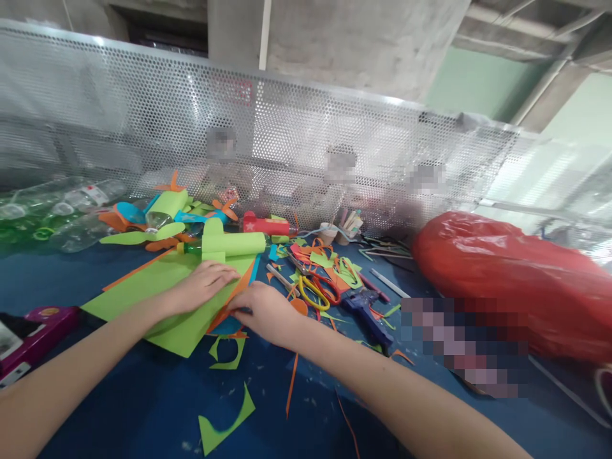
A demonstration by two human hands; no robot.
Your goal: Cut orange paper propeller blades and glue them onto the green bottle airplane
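Note:
My left hand [204, 287] lies flat with its fingers stretched over a lime green paper sheet [138, 288]. My right hand [270, 312] pinches the edge of an orange paper sheet [243, 280], which shows from under the green one. Blue paper peeks out beneath both. Just beyond my left hand rests a plastic bottle wrapped in green paper [241, 244], its yellow cap pointing left. Green paper scraps [234, 363] with curved cutouts lie on the blue tabletop [157, 408] near my right hand.
Scissors [313, 293], a blue glue gun [368, 315] and paper offcuts lie to the right. A red plastic bag [516, 280] bulges beyond them. Plastic bottles [71, 210] and paper-covered models [167, 207] stand back left. A purple tool [41, 338] sits at left. Perforated metal panel [157, 115] behind.

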